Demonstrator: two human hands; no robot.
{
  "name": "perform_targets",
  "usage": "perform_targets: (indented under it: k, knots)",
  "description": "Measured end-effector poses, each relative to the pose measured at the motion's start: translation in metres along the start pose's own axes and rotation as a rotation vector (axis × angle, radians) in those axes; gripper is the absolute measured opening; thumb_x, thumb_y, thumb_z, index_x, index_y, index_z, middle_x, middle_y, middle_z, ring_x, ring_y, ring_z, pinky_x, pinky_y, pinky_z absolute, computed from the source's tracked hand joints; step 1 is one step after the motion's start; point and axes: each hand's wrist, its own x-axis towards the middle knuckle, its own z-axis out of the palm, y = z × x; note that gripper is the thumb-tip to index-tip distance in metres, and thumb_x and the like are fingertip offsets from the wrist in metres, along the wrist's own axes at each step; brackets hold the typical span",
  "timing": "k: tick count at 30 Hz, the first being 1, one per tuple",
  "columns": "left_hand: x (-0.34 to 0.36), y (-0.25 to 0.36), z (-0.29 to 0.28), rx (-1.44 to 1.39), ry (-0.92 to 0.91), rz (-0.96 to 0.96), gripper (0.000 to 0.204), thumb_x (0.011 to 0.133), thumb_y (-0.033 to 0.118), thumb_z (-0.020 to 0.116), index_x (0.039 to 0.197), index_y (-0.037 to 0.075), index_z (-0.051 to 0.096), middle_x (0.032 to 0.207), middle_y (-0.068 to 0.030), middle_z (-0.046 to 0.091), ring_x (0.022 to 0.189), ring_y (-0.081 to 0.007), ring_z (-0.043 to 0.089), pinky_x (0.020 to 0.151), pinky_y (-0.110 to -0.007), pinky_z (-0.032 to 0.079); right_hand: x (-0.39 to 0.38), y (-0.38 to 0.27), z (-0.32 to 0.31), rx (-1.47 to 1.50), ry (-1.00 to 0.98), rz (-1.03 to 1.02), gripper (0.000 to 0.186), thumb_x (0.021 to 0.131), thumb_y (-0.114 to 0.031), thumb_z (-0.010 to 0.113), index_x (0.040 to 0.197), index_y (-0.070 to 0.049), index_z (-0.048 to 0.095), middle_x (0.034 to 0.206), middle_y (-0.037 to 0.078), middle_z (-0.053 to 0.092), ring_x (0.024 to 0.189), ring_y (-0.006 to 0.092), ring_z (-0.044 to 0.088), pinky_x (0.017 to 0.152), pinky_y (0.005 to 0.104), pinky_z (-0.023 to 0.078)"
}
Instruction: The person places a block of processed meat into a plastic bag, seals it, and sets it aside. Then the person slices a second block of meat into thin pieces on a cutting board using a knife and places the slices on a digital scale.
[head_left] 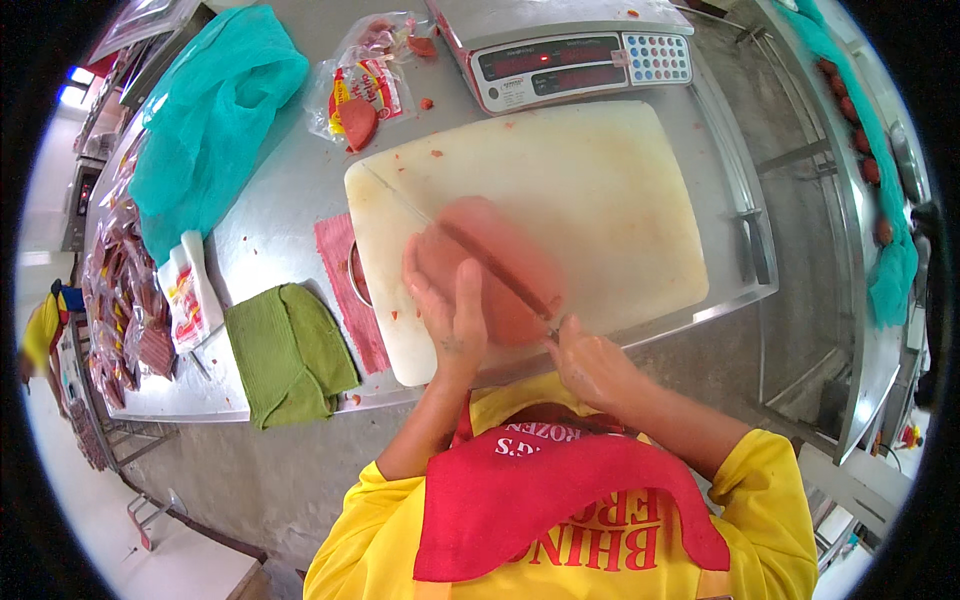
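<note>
On the steel desk [270,240], I am remotely observing the left hand [442,312] lying spread against reddish meat [522,243] on the white board [620,180], apparently steadying it, while the right hand [592,362] is gripping the knife [495,268] crossing it.

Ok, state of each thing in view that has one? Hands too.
Left hand: open, against the meat's left part
Right hand: closed around the knife handle
Long knife: blade diagonal across the meat
Reddish meat: blurred, cut depth unclear
White cutting board: flat, crumbs on it
Digital scale: small red light lit
Green cloth: folded
Teal plastic sheet: crumpled
Second knife: lying unheld
</note>
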Motion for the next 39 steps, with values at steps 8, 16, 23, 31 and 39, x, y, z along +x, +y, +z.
perform_targets:
  k: [8,16,23,31,39]
  knots:
    - [0.016,0.000,-0.053,0.023,-0.304,0.051,0.085,0.082,0.033,0.064,0.146,0.002,0.017,0.144,-0.0169,0.027,0.133,-0.0254,0.027,0.111,-0.037,0.019,0.000,0.022,-0.026,0.156,0.042,-0.016,0.034,0.096,-0.032,0.048,0.096,0.001,0.039,0.067,0.033,0.054,0.069,0.0539,0.053,0.056,0.0552,0.042]
    - [0.040,0.077,-0.098,1.125,-1.043,0.261,0.102,0.052,0.004,0.067,0.145,0.018,0.029,0.154,-0.0132,0.015,0.143,-0.0331,0.011,0.116,-0.043,0.010,-0.008,0.062,-0.046,0.191,0.222,-0.100,0.032,0.095,-0.030,0.051,0.094,0.000,0.039,0.066,0.032,0.054,0.067,0.0543,0.052,0.056,0.0560,0.040]
    - [0.078,0.061,-0.066,1.317,-1.361,0.997,0.082,0.056,0.010,0.071,0.133,0.008,0.044,0.136,-0.0112,0.048,0.131,-0.0280,0.040,0.112,-0.043,0.027,-0.041,0.079,-0.057,0.186,0.206,-0.213,0.033,0.095,-0.030,0.052,0.095,0.000,0.039,0.067,0.031,0.055,0.068,0.0532,0.053,0.057,0.0567,0.041]
    - [0.077,0.078,-0.030,0.950,-1.417,-0.261,0.062,0.062,0.025,0.077,0.114,-0.002,0.057,0.093,-0.0137,0.067,0.089,-0.0284,0.064,0.083,-0.037,0.050,-0.049,0.083,-0.064,0.171,0.140,-0.170,0.032,0.094,-0.030,0.051,0.091,0.000,0.038,0.062,0.027,0.056,0.064,0.0490,0.055,0.054,0.0548,0.042]
    - [0.046,0.064,-0.083,1.007,-0.633,-0.237,0.059,0.071,0.034,0.078,0.111,-0.004,0.056,0.092,-0.0158,0.067,0.086,-0.0249,0.065,0.079,-0.036,0.050,-0.062,0.084,-0.051,0.155,0.131,-0.120,0.034,0.094,-0.034,0.050,0.093,-0.001,0.042,0.070,0.024,0.060,0.067,0.0459,0.058,0.058,0.0517,0.046]
